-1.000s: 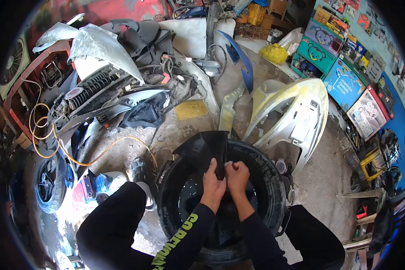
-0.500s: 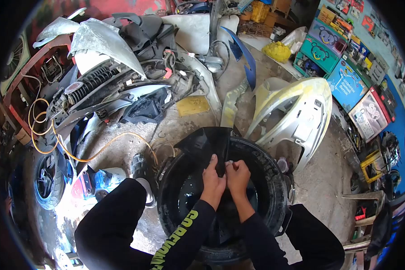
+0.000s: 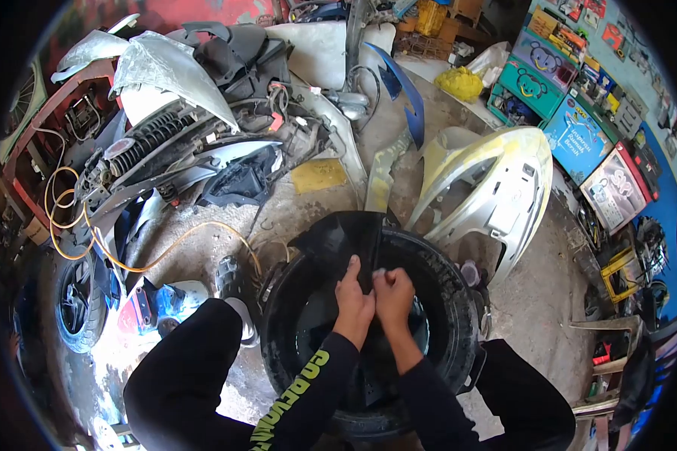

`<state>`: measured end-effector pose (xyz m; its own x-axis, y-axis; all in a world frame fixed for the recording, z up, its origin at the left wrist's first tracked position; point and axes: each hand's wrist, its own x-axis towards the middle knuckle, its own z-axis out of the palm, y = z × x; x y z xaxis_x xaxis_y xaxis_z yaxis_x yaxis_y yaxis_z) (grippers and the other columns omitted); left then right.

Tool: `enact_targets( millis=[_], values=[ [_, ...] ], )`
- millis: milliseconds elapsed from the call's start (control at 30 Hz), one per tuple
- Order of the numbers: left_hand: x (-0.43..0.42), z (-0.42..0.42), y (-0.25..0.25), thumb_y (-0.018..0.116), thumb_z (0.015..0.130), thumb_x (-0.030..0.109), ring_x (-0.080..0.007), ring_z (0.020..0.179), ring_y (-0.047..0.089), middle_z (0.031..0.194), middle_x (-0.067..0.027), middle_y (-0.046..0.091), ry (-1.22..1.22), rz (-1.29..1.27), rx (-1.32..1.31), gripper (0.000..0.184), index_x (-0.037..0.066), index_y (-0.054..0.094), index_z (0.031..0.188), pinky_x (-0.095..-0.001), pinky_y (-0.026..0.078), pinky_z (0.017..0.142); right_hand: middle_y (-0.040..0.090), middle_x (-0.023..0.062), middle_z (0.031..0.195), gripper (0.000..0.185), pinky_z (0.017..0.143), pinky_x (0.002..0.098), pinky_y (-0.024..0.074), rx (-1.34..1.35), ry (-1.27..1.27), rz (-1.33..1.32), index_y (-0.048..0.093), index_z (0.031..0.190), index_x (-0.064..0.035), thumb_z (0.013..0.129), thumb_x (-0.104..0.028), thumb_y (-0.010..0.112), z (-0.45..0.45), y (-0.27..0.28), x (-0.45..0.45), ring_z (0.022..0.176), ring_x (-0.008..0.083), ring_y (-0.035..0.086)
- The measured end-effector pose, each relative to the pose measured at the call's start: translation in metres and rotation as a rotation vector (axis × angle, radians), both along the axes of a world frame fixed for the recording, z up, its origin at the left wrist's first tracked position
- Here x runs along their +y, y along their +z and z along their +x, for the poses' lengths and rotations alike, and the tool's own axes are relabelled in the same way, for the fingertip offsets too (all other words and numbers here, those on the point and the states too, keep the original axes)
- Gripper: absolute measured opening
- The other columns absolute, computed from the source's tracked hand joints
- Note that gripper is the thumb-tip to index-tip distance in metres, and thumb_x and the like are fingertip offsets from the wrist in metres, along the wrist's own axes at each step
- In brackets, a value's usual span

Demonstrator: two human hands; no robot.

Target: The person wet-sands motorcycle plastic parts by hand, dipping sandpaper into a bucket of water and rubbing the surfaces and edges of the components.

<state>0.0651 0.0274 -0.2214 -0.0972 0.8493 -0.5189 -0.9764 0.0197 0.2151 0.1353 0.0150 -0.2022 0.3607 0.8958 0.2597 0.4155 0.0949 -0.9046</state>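
A glossy black panel (image 3: 343, 239), apparently a motorcycle body part, lies over the far rim of a large black tub (image 3: 465, 301) between my knees. My left hand (image 3: 353, 302) is wrapped round the panel's near part, thumb up along it. Beside it, my right hand (image 3: 395, 298) is closed with its fingers curled against the panel's edge. A small pale bit shows at those fingertips, too little to name. Liquid with bright reflections sits inside the tub below both wrists. The panel's lower end is partly hidden by my hands and sleeves.
A yellow-and-white fairing (image 3: 530, 192) lies right of the tub. Motorcycle parts, including a black coil spring (image 3: 154, 135), are piled at the left. An orange hose (image 3: 180, 242) runs along the floor. A wheel (image 3: 79, 301) stands far left; drawers (image 3: 530, 86) stand at the right.
My right hand has shifted very slightly left and down along the panel's edge. The left hand keeps its hold, and the whole view has moved a little.
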Motion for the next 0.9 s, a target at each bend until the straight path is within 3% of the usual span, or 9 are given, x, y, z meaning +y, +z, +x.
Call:
enact_targets(
  millis=[67,200,333,467,533,667,800,867,900],
  values=[
    [0.01,-0.005,-0.005,0.063,0.098,0.025,-0.0231,0.095,0.065,0.102,-0.0086,0.068,-0.043,0.041,0.058,0.021,0.006,0.063,0.109,-0.0389,0.052,0.089,0.061,0.0103,0.063,0.024,0.056,0.033,0.0456,-0.123,0.033,0.038,0.057,0.072,0.0013,0.084,-0.011,0.074,-0.003,0.0,-0.012,0.057,0.0138,0.055],
    [0.007,0.003,-0.001,0.061,0.1,0.025,-0.0249,0.095,0.066,0.104,-0.0098,0.068,0.005,-0.046,0.032,0.023,0.005,0.063,0.112,-0.0399,0.052,0.089,0.06,0.0112,0.062,0.025,0.056,0.0349,0.0459,0.005,0.023,0.003,0.057,0.07,0.0009,0.082,-0.013,0.075,0.003,-0.001,0.016,0.058,0.0143,0.057],
    [0.012,-0.005,-0.001,0.062,0.099,0.025,-0.0243,0.098,0.065,0.105,-0.0088,0.068,-0.039,0.074,0.01,0.022,0.006,0.062,0.11,-0.0416,0.051,0.091,0.06,0.0114,0.061,0.027,0.058,0.0338,0.046,-0.113,0.065,-0.007,0.056,0.07,0.0007,0.083,-0.014,0.075,0.001,0.001,-0.008,0.059,0.0131,0.055],
    [0.004,-0.005,0.008,0.063,0.099,0.026,-0.0246,0.099,0.065,0.105,-0.0079,0.068,-0.036,-0.016,0.019,0.023,0.006,0.062,0.11,-0.0423,0.051,0.093,0.057,0.0096,0.06,0.029,0.058,0.0318,0.0451,0.023,0.021,-0.02,0.054,0.068,0.0003,0.08,-0.014,0.077,0.003,-0.002,0.009,0.059,0.0119,0.053],
    [0.01,-0.008,-0.004,0.063,0.099,0.026,-0.0243,0.099,0.064,0.105,-0.0073,0.068,-0.057,0.104,-0.019,0.022,0.007,0.062,0.109,-0.042,0.051,0.093,0.059,0.0083,0.061,0.028,0.057,0.0308,0.0449,-0.124,0.071,0.036,0.055,0.069,0.0008,0.082,-0.013,0.075,0.0,0.0,-0.005,0.059,0.011,0.053],
    [0.007,0.001,-0.005,0.063,0.098,0.025,-0.0231,0.098,0.064,0.106,-0.0066,0.068,-0.016,-0.032,0.003,0.02,0.007,0.063,0.108,-0.0385,0.05,0.093,0.06,0.0082,0.062,0.028,0.056,0.0313,0.0443,-0.002,0.047,-0.02,0.055,0.069,0.0009,0.082,-0.012,0.075,0.007,0.0,0.018,0.059,0.0108,0.053],
    [0.01,-0.008,0.005,0.063,0.098,0.024,-0.0215,0.096,0.065,0.102,-0.0062,0.068,-0.052,0.12,-0.004,0.019,0.007,0.063,0.107,-0.037,0.05,0.092,0.061,0.0078,0.062,0.025,0.055,0.03,0.0435,-0.128,0.08,-0.011,0.057,0.069,0.0008,0.085,-0.011,0.073,0.004,-0.005,-0.008,0.058,0.0105,0.052],
    [0.003,-0.002,0.013,0.063,0.098,0.025,-0.0219,0.095,0.065,0.099,-0.006,0.068,-0.014,-0.076,0.007,0.02,0.007,0.063,0.107,-0.038,0.051,0.092,0.061,0.0065,0.062,0.026,0.055,0.0299,0.0438,-0.049,0.068,-0.048,0.057,0.069,0.0016,0.085,-0.01,0.073,0.005,-0.009,0.006,0.058,0.0103,0.052],
    [0.006,0.003,-0.002,0.064,0.098,0.027,-0.0226,0.095,0.065,0.1,-0.0062,0.068,-0.006,0.012,0.017,0.021,0.008,0.063,0.106,-0.0384,0.051,0.092,0.061,0.0061,0.062,0.026,0.056,0.0295,0.044,0.015,0.055,-0.068,0.057,0.069,0.0011,0.084,-0.01,0.073,0.007,-0.004,0.018,0.058,0.01,0.053]
  ],
)
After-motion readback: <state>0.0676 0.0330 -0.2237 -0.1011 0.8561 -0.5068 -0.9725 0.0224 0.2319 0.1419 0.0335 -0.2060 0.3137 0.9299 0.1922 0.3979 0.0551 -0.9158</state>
